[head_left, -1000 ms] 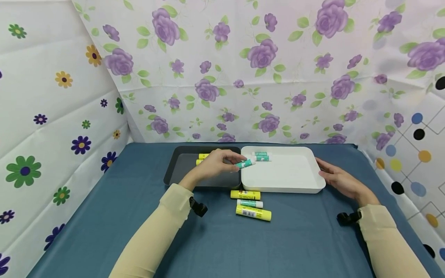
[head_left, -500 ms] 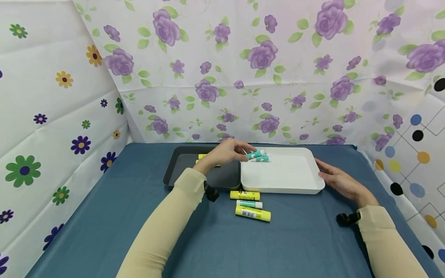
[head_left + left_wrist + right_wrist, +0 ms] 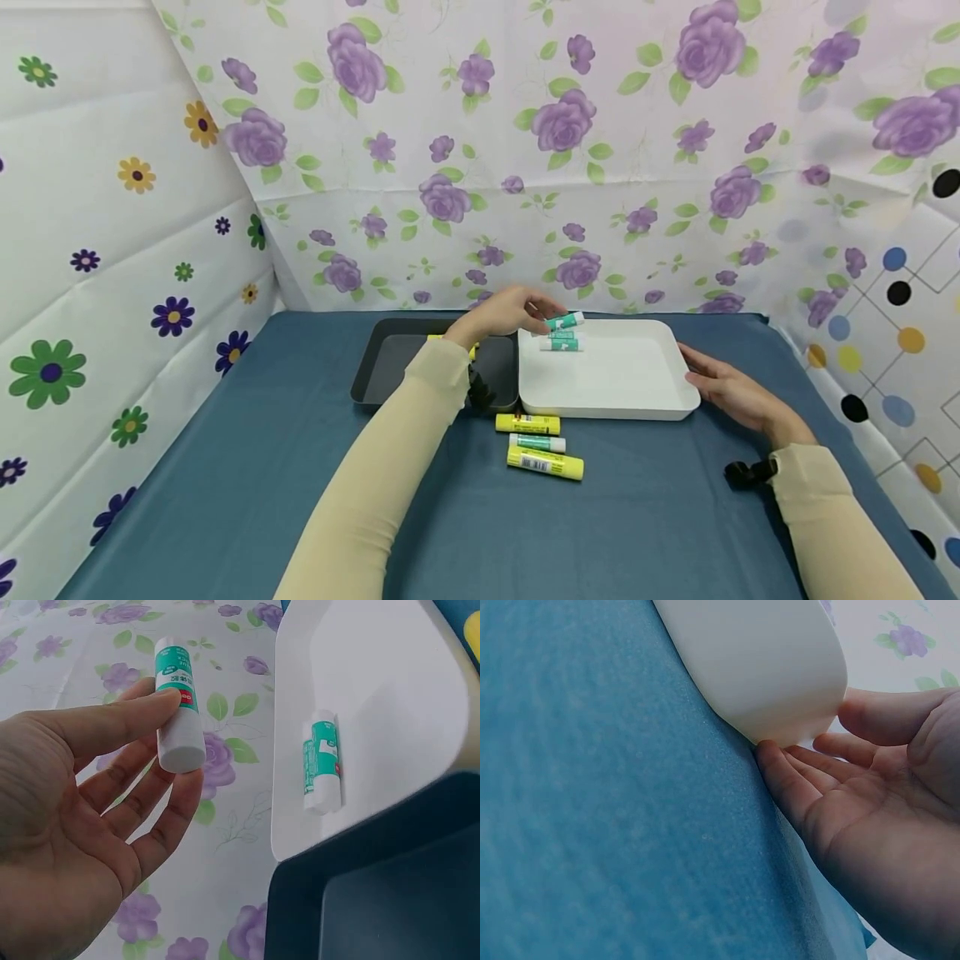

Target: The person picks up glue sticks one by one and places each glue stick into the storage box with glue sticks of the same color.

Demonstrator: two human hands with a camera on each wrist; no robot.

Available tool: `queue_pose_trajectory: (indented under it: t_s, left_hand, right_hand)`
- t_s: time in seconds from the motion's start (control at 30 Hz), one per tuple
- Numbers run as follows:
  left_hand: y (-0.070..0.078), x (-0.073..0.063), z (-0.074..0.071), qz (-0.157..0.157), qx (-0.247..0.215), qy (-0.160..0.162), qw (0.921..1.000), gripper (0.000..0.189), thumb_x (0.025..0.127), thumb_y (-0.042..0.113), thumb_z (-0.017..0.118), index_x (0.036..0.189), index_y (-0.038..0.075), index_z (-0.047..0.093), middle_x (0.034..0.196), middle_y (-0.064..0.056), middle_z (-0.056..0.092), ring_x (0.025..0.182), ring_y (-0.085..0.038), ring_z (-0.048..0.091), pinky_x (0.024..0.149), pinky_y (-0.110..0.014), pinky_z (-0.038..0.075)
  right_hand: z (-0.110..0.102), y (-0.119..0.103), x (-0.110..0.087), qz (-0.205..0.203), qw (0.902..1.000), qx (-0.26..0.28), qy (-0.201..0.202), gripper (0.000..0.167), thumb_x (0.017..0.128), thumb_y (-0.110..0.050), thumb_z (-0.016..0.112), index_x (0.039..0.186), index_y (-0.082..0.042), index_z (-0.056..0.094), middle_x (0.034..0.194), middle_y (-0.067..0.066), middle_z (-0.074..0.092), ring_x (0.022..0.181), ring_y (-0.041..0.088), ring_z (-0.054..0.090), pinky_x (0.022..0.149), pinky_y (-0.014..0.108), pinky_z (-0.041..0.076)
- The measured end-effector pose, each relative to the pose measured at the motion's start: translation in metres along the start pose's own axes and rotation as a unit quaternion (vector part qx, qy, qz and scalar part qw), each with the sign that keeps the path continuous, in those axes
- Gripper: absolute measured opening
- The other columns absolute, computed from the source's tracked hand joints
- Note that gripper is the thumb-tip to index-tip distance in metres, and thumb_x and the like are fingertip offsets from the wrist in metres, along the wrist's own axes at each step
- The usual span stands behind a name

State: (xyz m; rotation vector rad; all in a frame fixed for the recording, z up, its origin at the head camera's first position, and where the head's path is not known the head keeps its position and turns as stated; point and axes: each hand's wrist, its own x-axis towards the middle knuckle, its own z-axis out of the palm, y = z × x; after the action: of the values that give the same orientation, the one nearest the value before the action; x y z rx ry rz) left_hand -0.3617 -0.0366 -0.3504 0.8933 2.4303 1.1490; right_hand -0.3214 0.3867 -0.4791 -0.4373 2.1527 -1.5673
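Between thumb and fingers, my left hand (image 3: 513, 310) pinches a green-and-white glue stick (image 3: 178, 705), raised over the back left part of the white tray (image 3: 622, 392). Two similar small glue sticks (image 3: 325, 754) lie side by side in that tray, below the held one. My right hand (image 3: 738, 396) holds the tray's right end, its thumb at the rim and fingertips against the outer wall (image 3: 780, 712). In the head view, my left forearm and hand partly cover the dark tray (image 3: 390, 367) and the yellow glue sticks (image 3: 474, 352) in it.
On the blue cloth in front of the trays lie a yellow glue stick (image 3: 528, 424), a small green-and-white one (image 3: 537, 442) and a larger yellow one (image 3: 545, 462). The two trays stand side by side. A flowered curtain (image 3: 450, 167) rises behind the table.
My left hand has carried the green-and-white glue stick right and away from me, from the border between the trays to over the white tray's back left. The right hand stays at the tray.
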Motion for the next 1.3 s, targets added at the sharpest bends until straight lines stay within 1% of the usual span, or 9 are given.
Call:
queue_pose_trajectory:
  t_s: [0.2,0.33,0.5,0.8,0.87,0.97,1.1,1.2,1.3]
  left_hand:
    - [0.001,0.011,0.003,0.001,0.005,0.001,1.0,0.035,0.098,0.005,0.072,0.133,0.01,0.072,0.126,-0.008,0.07,0.114,-0.022,0.064,0.094,-0.032,0.054]
    - [0.002,0.019,0.006,-0.007,0.0,0.003,1.0,0.035,0.097,0.004,0.073,0.132,0.009,0.073,0.125,-0.009,0.07,0.114,-0.022,0.064,0.094,-0.031,0.055]
    - [-0.002,0.03,0.009,-0.017,0.009,0.001,0.9998,0.035,0.096,0.004,0.075,0.131,0.009,0.074,0.123,-0.009,0.071,0.114,-0.021,0.064,0.093,-0.03,0.055]
    - [-0.014,0.05,0.021,-0.034,0.038,-0.002,0.9987,0.031,0.093,-0.001,0.076,0.124,0.006,0.077,0.114,-0.011,0.072,0.103,-0.021,0.064,0.079,-0.026,0.053]
    - [-0.018,0.053,0.024,-0.045,0.04,-0.007,0.9982,0.032,0.094,-0.001,0.075,0.124,0.006,0.076,0.117,-0.012,0.072,0.105,-0.021,0.064,0.08,-0.027,0.053]
    - [-0.024,0.057,0.028,-0.059,0.042,-0.013,0.9973,0.032,0.094,-0.001,0.074,0.125,0.007,0.076,0.121,-0.012,0.071,0.109,-0.021,0.064,0.085,-0.028,0.053]
    - [-0.028,0.058,0.032,-0.064,0.041,-0.011,0.9971,0.033,0.093,-0.005,0.073,0.124,0.005,0.076,0.121,-0.012,0.071,0.112,-0.023,0.064,0.094,-0.032,0.054]
    - [-0.03,0.058,0.036,-0.068,0.033,-0.003,0.9971,0.033,0.091,-0.007,0.074,0.122,0.003,0.076,0.119,-0.012,0.071,0.111,-0.024,0.064,0.094,-0.033,0.054]
    - [-0.033,0.059,0.041,-0.072,0.039,0.003,0.9967,0.033,0.09,-0.007,0.075,0.121,0.004,0.077,0.117,-0.011,0.072,0.109,-0.022,0.064,0.092,-0.031,0.055]
  right_hand:
    - [0.0,0.001,0.0,-0.001,1.0,0.005,0.0,0.077,0.113,-0.029,0.047,0.168,-0.013,-0.005,0.174,0.013,-0.011,0.157,0.043,-0.008,0.095,0.008,0.037]
    - [-0.001,0.001,-0.001,-0.002,1.0,0.005,0.001,0.077,0.113,-0.029,0.047,0.168,-0.013,-0.005,0.174,0.013,-0.011,0.157,0.043,-0.008,0.095,0.008,0.037]
    - [-0.002,0.002,-0.002,-0.001,1.0,0.004,0.001,0.077,0.113,-0.029,0.047,0.168,-0.012,-0.005,0.174,0.013,-0.01,0.157,0.043,-0.008,0.095,0.008,0.036]
    - [-0.002,0.003,-0.003,-0.006,1.0,0.007,0.0,0.077,0.113,-0.028,0.047,0.168,-0.012,-0.005,0.174,0.014,-0.011,0.157,0.043,-0.008,0.095,0.007,0.037]
    - [-0.002,0.003,-0.002,-0.006,1.0,0.004,0.0,0.076,0.114,-0.028,0.046,0.168,-0.012,-0.005,0.174,0.013,-0.01,0.157,0.043,-0.008,0.096,0.007,0.036]
    - [-0.001,0.002,-0.001,-0.007,1.0,0.003,0.0,0.075,0.114,-0.027,0.045,0.168,-0.012,-0.005,0.174,0.014,-0.01,0.157,0.043,-0.008,0.096,0.008,0.036]
    - [-0.001,0.002,0.0,-0.009,0.9999,0.003,-0.003,0.075,0.114,-0.025,0.045,0.168,-0.011,-0.005,0.174,0.015,-0.01,0.157,0.043,-0.008,0.096,0.008,0.037]
    - [0.0,0.001,0.0,-0.01,0.9999,0.005,-0.004,0.074,0.114,-0.025,0.044,0.167,-0.01,-0.006,0.173,0.015,-0.01,0.157,0.044,-0.008,0.096,0.008,0.037]
    - [-0.001,0.001,0.0,-0.007,1.0,0.003,-0.002,0.074,0.114,-0.025,0.044,0.167,-0.01,-0.006,0.174,0.015,-0.01,0.157,0.043,-0.008,0.096,0.008,0.037]
